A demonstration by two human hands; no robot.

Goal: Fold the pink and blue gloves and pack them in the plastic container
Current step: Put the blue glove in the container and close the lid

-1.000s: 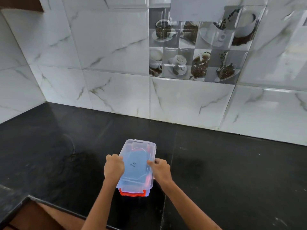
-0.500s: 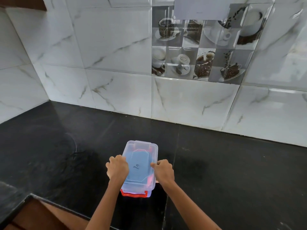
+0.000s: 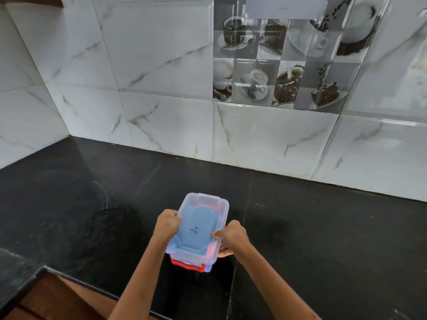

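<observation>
Head view: we see a clear plastic container (image 3: 198,229) with its lid on, sitting on the black countertop (image 3: 323,239) near the front edge. Left hand (image 3: 166,224) grips the container's left side, fingers curled over the lid edge. Right hand (image 3: 231,236) grips the right side, thumb on the lid. Blue glove (image 3: 196,229) shows through the lid; pink (image 3: 213,248) shows at the near right corner. Orange latch (image 3: 187,266) on the near end. Marble tile wall (image 3: 161,65) behind.
</observation>
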